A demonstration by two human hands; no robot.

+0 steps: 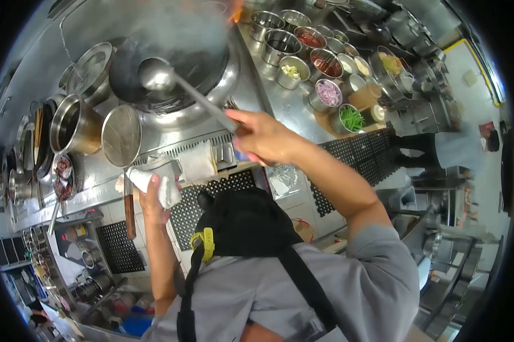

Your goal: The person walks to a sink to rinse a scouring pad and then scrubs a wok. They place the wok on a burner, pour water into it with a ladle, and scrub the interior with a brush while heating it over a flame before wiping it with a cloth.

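A long-handled metal ladle (155, 75) has its bowl over the large dark wok (211, 71), which gives off steam. The fingers of my right hand (263, 137) are closed around the end of the ladle's handle. At the counter's front edge, my left hand (154, 199) grips a folded white cloth (168, 191). Just left of that hand lies a round mesh strainer (122, 137), its wooden handle pointing toward me. Whatever is inside the wok is hidden by steam and the ladle.
A deep metal pot (91, 134) stands left of the wok. Metal containers with sliced purple onion (328, 93), chopped greens (351, 118) and other ingredients fill the right counter. Flame (236, 11) shows behind the wok. Another person (453, 149) stands at the far right.
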